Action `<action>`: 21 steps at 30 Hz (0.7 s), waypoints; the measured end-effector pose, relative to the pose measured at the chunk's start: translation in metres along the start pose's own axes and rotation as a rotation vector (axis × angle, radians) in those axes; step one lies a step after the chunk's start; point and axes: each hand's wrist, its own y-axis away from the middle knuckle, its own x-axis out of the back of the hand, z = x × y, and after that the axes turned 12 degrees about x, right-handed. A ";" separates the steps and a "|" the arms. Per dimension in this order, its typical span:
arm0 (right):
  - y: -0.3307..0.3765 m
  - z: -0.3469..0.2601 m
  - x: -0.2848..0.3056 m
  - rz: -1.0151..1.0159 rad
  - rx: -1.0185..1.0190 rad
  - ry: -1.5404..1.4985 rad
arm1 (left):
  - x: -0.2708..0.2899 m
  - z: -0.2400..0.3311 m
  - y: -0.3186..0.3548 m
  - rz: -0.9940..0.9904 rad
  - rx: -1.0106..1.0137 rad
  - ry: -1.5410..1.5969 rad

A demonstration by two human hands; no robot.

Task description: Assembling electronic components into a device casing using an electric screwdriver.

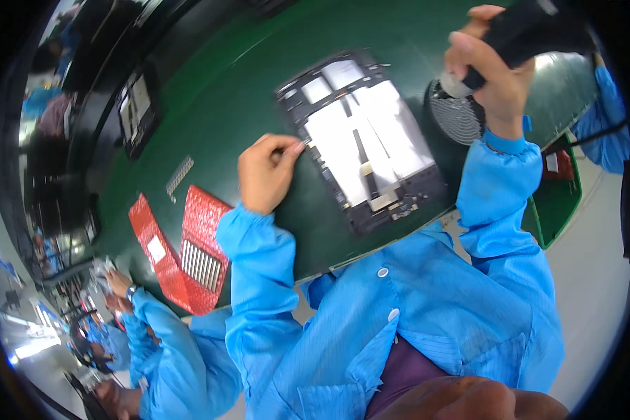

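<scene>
An opened tablet body (406,133) lies on the green table in front of me, with black edges, white panels, dark flex cables and small circuit parts. My left hand (264,173) is at its left edge, thumb and forefinger pinched together; whatever may be between them is too small to make out. Raised at the upper right, my right hand (495,80) is closed round a dark, blurred tool (528,31) with a pale rounded end (456,85). Just below that end stands a round black holder (456,115) with a ridged grey surface.
Left of my left arm lie red bubble-wrap sheets (204,213), a row of metallic strips (201,264) and a small grey strip (180,178). Another opened tablet (136,112) rests at the far left. A co-worker's hands (119,290) are at lower left; a green bin (560,203) is at right.
</scene>
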 end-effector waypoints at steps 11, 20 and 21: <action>0.021 0.016 -0.120 -0.403 -0.121 -0.101 | -0.008 0.011 0.002 0.086 -0.095 0.040; 0.027 0.049 -0.125 -0.433 -0.080 -0.115 | -0.010 0.019 0.009 0.089 -0.045 -0.027; 0.027 0.050 -0.125 -0.420 -0.095 -0.103 | -0.009 0.018 0.008 0.089 -0.044 -0.022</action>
